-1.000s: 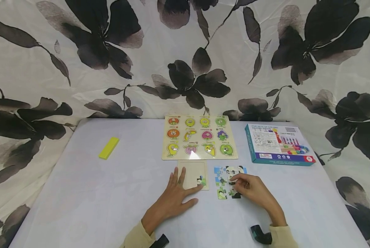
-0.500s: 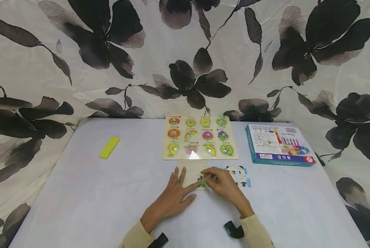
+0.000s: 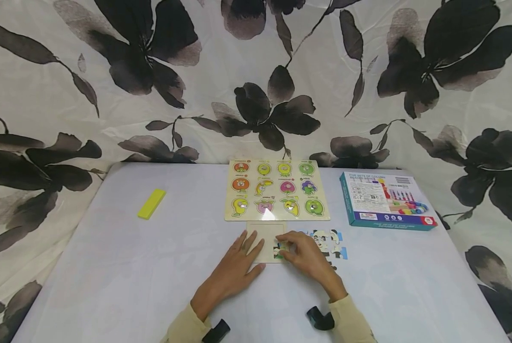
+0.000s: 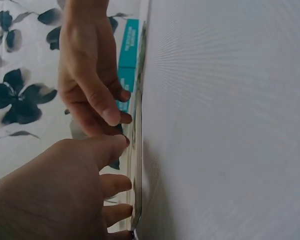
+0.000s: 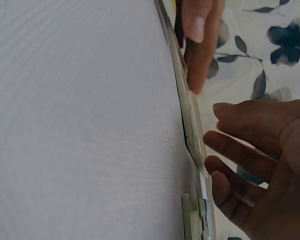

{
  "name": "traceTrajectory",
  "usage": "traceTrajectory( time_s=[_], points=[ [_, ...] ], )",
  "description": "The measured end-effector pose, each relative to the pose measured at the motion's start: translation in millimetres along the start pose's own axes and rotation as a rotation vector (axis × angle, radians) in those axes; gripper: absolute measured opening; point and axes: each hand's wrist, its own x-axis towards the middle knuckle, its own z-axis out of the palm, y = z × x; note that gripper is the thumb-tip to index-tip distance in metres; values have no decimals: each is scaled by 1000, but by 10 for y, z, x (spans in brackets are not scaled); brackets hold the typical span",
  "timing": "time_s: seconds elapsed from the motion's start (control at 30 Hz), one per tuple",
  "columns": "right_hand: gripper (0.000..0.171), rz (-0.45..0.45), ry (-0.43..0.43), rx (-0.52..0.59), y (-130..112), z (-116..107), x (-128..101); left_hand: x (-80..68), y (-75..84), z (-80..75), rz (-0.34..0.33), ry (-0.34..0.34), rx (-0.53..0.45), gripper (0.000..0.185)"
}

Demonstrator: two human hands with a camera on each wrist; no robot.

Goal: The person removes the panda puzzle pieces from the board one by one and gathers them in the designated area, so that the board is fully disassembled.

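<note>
A small wooden puzzle tray lies in front of the person, with panda jigsaw pieces in its near right corner. The left hand rests on the tray's left part, fingers spread. Over that corner is the right hand, its bent fingertips at the pieces and partly covering them. In the right wrist view, the right hand's thumb and fingers stand apart with no piece visible between them. Several loose panda jigsaw pieces lie right of the tray, partly hidden by the right hand.
Behind the tray is a fruit picture board. A teal-edged box lies at the back right, and a yellow block at the left. The white-covered table meets a floral cloth at the back.
The right hand has moved left from the loose pieces to the tray's corner. More of the panda picture shows in that corner. The left forefinger and thumb have drawn back slightly from it.
</note>
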Motion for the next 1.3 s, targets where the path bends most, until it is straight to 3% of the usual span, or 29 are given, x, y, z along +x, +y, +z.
traceTrajectory(
  time_s=[0.23, 0.5, 1.07, 1.3],
  points=[
    [30, -13, 7, -75, 26, 35, 8, 5, -15, -6, 14, 17, 27, 57],
    [29, 2, -8, -87, 16, 30, 14, 8, -10, -8, 22, 36, 32, 58],
    [23, -7, 9, -45, 57, 47, 13, 0, -6, -11, 19, 32, 15, 59],
    [26, 32, -21, 9, 27, 24, 4, -3, -10, -8, 3, 4, 13, 61]
  ],
)
